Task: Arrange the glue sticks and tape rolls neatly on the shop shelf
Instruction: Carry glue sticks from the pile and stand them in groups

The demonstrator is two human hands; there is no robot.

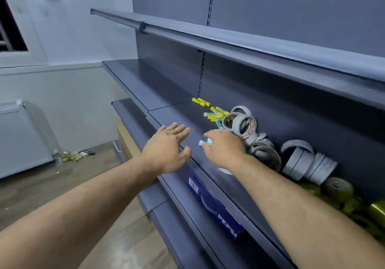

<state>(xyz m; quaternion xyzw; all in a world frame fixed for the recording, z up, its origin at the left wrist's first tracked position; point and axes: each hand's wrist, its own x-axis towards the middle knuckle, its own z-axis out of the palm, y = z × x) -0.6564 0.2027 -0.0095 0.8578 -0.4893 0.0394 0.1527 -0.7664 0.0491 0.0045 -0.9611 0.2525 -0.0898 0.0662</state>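
Small glue stick (205,143), teal with a white cap, is pinched in the right hand (225,150), grip clamped on it just above the shelf (177,114). Left hand (166,150) hovers flat beside it, grip apart. Further back, yellow glue sticks (203,102) lie scattered and grey tape rolls (243,123) sit in a messy heap.

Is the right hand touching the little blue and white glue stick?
Touching. The head view shows the right hand pinching the glue stick, its white cap poking out.

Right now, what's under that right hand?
The right hand holds a teal-and-white glue stick, its end poking out. Grey tape rolls lie just beyond. The hand covers the stick's other end and the shelf below it.
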